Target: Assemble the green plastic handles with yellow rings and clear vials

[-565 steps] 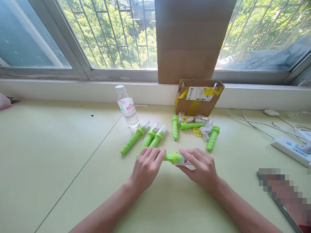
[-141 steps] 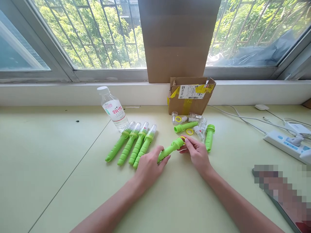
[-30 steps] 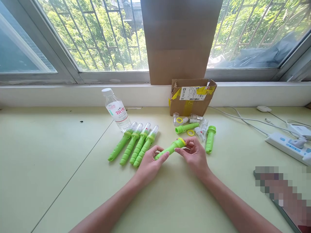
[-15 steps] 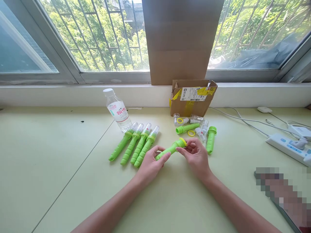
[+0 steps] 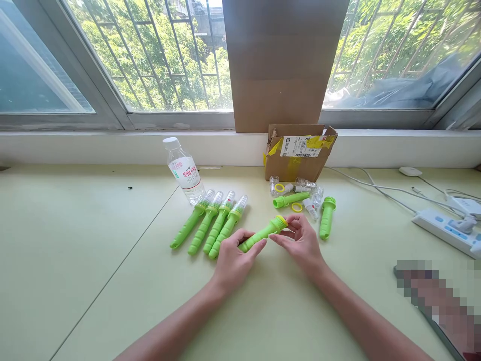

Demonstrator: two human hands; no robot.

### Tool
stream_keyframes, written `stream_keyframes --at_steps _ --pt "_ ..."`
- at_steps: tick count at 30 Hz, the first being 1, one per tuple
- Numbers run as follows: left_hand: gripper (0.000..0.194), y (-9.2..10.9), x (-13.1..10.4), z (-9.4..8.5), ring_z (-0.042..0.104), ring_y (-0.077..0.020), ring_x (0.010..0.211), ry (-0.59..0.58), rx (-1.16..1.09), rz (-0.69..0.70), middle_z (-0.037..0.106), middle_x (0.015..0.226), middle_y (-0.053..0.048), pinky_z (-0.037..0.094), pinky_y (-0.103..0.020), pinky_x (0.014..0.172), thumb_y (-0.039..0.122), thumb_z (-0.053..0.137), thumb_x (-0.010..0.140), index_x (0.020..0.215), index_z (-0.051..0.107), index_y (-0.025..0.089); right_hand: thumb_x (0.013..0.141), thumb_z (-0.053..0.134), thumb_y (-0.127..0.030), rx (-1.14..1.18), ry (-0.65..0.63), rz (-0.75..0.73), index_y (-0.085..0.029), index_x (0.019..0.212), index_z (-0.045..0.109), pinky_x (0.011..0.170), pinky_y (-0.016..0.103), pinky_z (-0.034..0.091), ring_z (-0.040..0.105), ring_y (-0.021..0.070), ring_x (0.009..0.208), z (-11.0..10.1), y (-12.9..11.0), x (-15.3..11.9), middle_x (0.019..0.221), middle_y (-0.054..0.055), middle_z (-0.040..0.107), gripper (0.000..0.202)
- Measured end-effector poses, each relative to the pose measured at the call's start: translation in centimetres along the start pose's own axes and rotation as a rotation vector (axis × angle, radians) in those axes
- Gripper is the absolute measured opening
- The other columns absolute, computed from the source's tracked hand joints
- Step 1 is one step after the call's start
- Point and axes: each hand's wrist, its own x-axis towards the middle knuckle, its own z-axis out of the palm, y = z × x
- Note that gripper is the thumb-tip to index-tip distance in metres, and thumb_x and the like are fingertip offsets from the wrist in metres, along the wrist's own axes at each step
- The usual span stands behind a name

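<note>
A green ribbed tube [image 5: 263, 234] with a yellow ring round its threaded end is held by my left hand [image 5: 235, 258], whose fingers wrap its lower end. My right hand [image 5: 302, 243] is at the threaded end, its index finger touching the yellow ring [image 5: 282, 220] and its thumb apart, below the tube. To the left lie several green tubes with clear caps [image 5: 224, 230], side by side. Behind my right hand are a bare green tube [image 5: 291, 199], a loose yellow ring [image 5: 296, 206], clear caps [image 5: 316, 196] and small white parts [image 5: 310, 207]. Another green tube [image 5: 327, 218] lies to the right.
A water bottle [image 5: 186, 173] stands behind the capped tubes. An open cardboard box [image 5: 296, 158] stands at the table's back. White cables and a power strip [image 5: 447, 233] lie on the right, with a phone-like object, partly pixelated [image 5: 432, 306], nearer the front.
My right thumb has come away from the green tube and moved slightly left and down. The tube is still in my left hand. The whole view has shifted slightly.
</note>
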Motion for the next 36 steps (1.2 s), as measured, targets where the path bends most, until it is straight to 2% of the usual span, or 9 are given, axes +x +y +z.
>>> stream_keyframes --at_steps 3,9,17,23,28,36 --pt "0.028 -0.1 0.03 -0.01 0.053 -0.0127 0.058 -0.025 -0.013 -0.045 0.063 0.07 0.0 0.039 -0.022 0.05 0.046 0.062 0.08 0.08 0.064 0.017 0.065 0.081 -0.03 0.011 -0.009 0.024 -0.025 0.088 0.043 0.084 0.039 0.058 0.064 0.0206 0.099 -0.07 0.48 0.11 0.099 0.001 0.064 0.044" --pt "0.032 0.04 0.18 -0.19 0.047 -0.0088 0.044 -0.065 -0.098 -0.128 0.058 0.062 0.002 0.036 -0.021 0.043 0.049 0.063 0.079 0.079 0.061 0.017 0.071 0.077 -0.03 0.011 0.02 -0.006 -0.024 0.084 0.045 0.084 0.041 0.058 0.067 0.0201 0.094 -0.09 0.82 0.08 0.104 0.003 0.066 0.035" --pt "0.034 0.07 0.66 -0.66 0.051 -0.0099 0.044 -0.187 -0.123 -0.168 0.061 0.063 0.001 0.035 -0.021 0.043 0.05 0.055 0.084 0.075 0.059 0.017 0.075 0.073 -0.029 -0.048 0.035 -0.055 -0.024 0.087 0.05 0.082 0.04 0.058 0.066 0.0203 0.096 0.01 0.24 -0.02 0.105 0.003 0.066 0.026" --pt "0.04 0.05 0.7 -0.52 0.041 -0.0086 0.046 -0.158 -0.013 -0.101 0.049 0.053 0.004 0.031 -0.021 0.045 0.052 0.05 0.087 0.069 0.058 0.017 0.076 0.072 -0.03 -0.058 0.032 -0.046 -0.024 0.085 0.049 0.082 0.04 0.057 0.065 0.02 0.096 -0.11 0.41 -0.01 0.11 0.005 0.064 0.025" --pt "0.034 -0.2 0.64 -0.34 0.04 -0.0084 0.05 -0.101 0.019 -0.068 0.053 0.058 0.006 0.03 -0.02 0.047 0.05 0.065 0.076 0.087 0.057 0.02 0.076 0.072 -0.03 -0.059 0.027 -0.059 -0.024 0.087 0.051 0.083 0.039 0.057 0.065 0.0203 0.097 -0.06 0.4 -0.09 0.108 0.004 0.065 0.024" --pt "0.03 -0.41 0.52 -0.13 0.037 -0.0069 0.045 -0.098 -0.001 -0.094 0.054 0.057 0.006 0.028 -0.019 0.045 0.047 0.064 0.078 0.085 0.052 0.02 0.076 0.072 -0.031 -0.083 0.001 -0.039 -0.024 0.088 0.05 0.08 0.039 0.058 0.065 0.0221 0.1 -0.02 0.42 0.07 0.11 0.005 0.064 0.027"
